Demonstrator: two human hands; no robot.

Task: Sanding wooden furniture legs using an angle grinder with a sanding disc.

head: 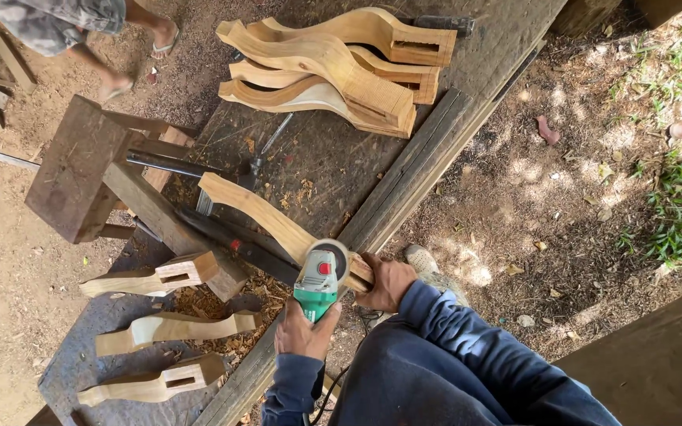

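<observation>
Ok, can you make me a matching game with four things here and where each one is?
Things:
1. green angle grinder
2. stack of curved wooden legs
3. three carved legs
4. hammer

Places:
A. far end of the workbench
B. in the left hand
C. lying in the middle of the bench, beside the clamped leg
D. in a row on the near left of the bench

Pairs: 1-B, 2-A, 3-D, 4-C

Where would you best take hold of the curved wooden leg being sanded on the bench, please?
Probably at its near, thicker end, from the right side, where the right hand already clamps the curved leg. That keeps fingers behind the grinder, which the left hand steers.
</observation>
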